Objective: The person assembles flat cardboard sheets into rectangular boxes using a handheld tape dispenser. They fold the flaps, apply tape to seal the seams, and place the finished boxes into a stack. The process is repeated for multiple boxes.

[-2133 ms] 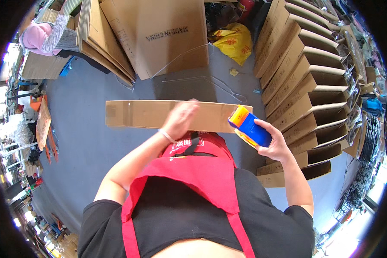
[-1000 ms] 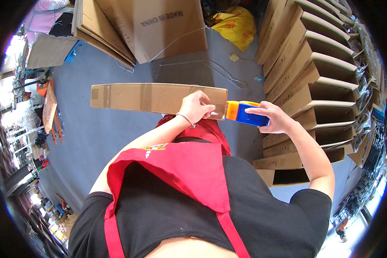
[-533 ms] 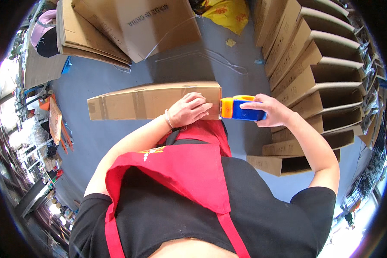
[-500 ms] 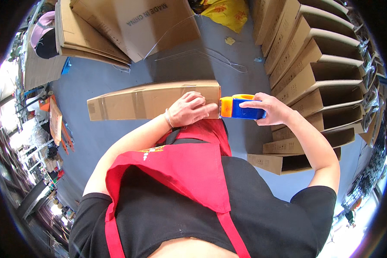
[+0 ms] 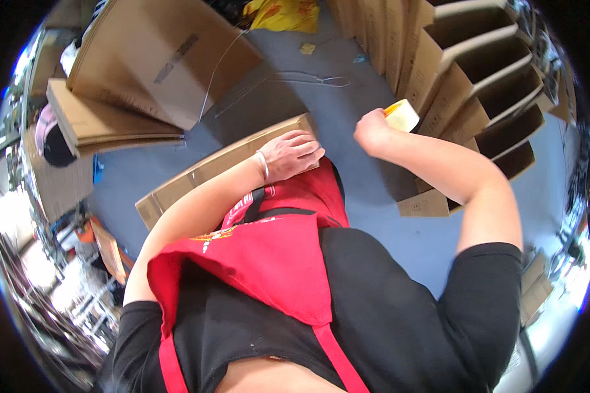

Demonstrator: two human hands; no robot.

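A long, narrow cardboard box lies across in front of me, slanting up toward its right end. Over that right end my left hand is pressed, with its fingers close together and bent over the edge. To the right, apart from the box, my right hand is closed round a tape dispenser. Its pale roll side and a bit of orange-yellow show past the fist; the rest is hidden by the hand. My red apron hangs just below the box.
Open cardboard boxes stand in a row at the right. Large flattened cartons lean at the far left. A loose strap lies on the grey floor, with a yellow bag at the back.
My right hand has lifted the tape dispenser off the box's end and turned it, up and away to the right. The box now slants more, with my left hand still on its right end.
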